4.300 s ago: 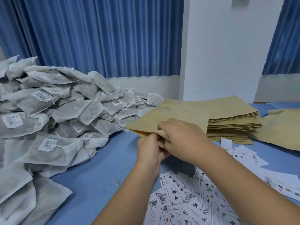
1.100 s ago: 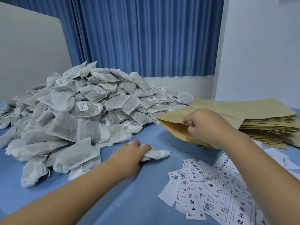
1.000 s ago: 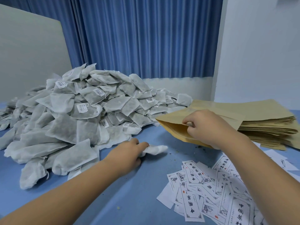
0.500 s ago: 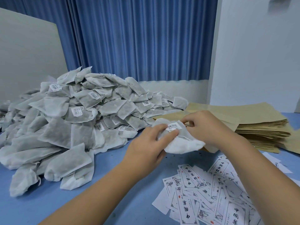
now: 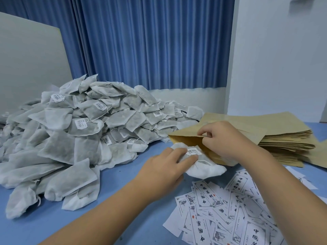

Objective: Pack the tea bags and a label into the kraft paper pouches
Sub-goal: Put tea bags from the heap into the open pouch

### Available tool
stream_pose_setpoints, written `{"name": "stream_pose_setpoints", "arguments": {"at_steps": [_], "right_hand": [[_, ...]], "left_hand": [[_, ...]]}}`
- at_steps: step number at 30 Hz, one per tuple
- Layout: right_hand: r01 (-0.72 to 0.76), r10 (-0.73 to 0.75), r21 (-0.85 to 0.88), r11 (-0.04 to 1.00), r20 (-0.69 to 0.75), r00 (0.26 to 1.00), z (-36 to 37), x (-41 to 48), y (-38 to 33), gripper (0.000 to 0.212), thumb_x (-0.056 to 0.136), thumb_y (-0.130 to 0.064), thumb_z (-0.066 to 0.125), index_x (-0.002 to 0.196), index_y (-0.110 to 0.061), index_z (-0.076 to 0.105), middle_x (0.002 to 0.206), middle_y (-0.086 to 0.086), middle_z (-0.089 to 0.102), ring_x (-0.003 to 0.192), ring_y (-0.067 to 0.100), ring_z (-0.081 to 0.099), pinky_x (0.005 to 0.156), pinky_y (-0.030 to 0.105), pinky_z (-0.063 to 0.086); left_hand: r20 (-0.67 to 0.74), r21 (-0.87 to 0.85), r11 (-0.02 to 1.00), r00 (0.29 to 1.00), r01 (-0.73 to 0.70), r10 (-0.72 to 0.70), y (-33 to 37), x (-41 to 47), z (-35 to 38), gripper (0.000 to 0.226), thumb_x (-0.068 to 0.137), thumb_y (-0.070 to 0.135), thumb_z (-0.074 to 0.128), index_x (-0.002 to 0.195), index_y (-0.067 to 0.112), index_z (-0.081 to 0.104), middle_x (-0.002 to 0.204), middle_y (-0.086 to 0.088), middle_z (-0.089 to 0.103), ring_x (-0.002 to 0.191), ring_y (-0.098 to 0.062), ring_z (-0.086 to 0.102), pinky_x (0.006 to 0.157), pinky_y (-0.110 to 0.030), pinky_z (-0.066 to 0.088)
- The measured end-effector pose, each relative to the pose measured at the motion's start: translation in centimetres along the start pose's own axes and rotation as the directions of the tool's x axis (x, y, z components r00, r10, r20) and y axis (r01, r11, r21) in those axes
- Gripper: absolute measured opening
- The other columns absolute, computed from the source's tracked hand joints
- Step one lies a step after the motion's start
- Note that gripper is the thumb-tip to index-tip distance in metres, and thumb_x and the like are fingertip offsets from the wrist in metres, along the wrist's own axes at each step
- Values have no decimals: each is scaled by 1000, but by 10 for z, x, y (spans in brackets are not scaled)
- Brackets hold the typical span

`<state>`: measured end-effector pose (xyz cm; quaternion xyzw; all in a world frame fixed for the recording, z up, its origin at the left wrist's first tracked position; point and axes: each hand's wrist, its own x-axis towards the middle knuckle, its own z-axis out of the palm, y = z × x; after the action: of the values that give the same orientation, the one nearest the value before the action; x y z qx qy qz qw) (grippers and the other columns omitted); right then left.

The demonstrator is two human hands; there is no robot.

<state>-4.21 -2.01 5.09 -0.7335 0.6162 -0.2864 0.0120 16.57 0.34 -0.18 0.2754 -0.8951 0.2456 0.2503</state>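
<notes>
A large heap of white tea bags [image 5: 85,131] covers the left of the blue table [image 5: 123,174]. My right hand [image 5: 223,140] pinches the upper lip of a kraft paper pouch [image 5: 187,138], holding its mouth open towards the left. My left hand [image 5: 166,167] grips a white tea bag [image 5: 205,167] with a barcode sticker; the bag lies at the pouch mouth, its far end partly inside. Printed paper labels [image 5: 221,209] lie scattered in front of my right arm.
A thick stack of flat kraft pouches [image 5: 283,138] sits at the right behind my right hand. Blue curtains [image 5: 150,41] and a white wall [image 5: 283,59] close off the back; a pale board [image 5: 30,64] leans at the back left.
My left hand picked a tea bag off the table near the heap and carried it right to the pouch mouth. My right hand kept hold of the pouch lip.
</notes>
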Motion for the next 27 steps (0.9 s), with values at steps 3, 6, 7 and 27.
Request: {"name": "stream_pose_setpoints", "arguments": {"at_steps": [3, 6, 7, 27], "right_hand": [[1, -1, 5, 1000, 7, 1000, 2, -1, -1, 30, 86, -16, 54, 108, -28, 69, 72, -19, 48, 66, -2, 46, 54, 19, 32], [3, -3, 9, 1000, 14, 1000, 3, -1, -1, 31, 85, -15, 52, 107, -28, 70, 72, -18, 49, 66, -1, 46, 55, 20, 33], [4, -5, 14, 1000, 15, 1000, 3, -1, -1, 30, 84, -15, 53, 106, -28, 70, 72, -17, 50, 66, -1, 47, 56, 21, 34], [64, -62, 100, 993, -28, 998, -9, -3, -5, 28, 86, -9, 48, 97, -23, 69, 73, -12, 58, 68, 2, 52, 63, 24, 41]], "left_hand": [[116, -9, 979, 972, 206, -203, 2, 11, -1, 52, 87, 28, 35, 139, 28, 47, 130, 1, 52, 105, -23, 54, 63, -36, 53], [206, 21, 958, 937, 285, -283, -1, 24, 3, 48, 93, 27, 37, 140, 31, 36, 129, 5, 47, 111, -20, 45, 75, -35, 50], [201, 17, 953, 933, 301, -299, -1, 30, 3, 44, 93, 26, 41, 137, 29, 39, 125, 3, 49, 109, -21, 47, 74, -35, 49], [136, -463, 862, 978, 205, -159, 3, 48, 15, 46, 85, 8, 57, 131, 11, 52, 136, -6, 43, 119, -25, 47, 93, -42, 46]]}}
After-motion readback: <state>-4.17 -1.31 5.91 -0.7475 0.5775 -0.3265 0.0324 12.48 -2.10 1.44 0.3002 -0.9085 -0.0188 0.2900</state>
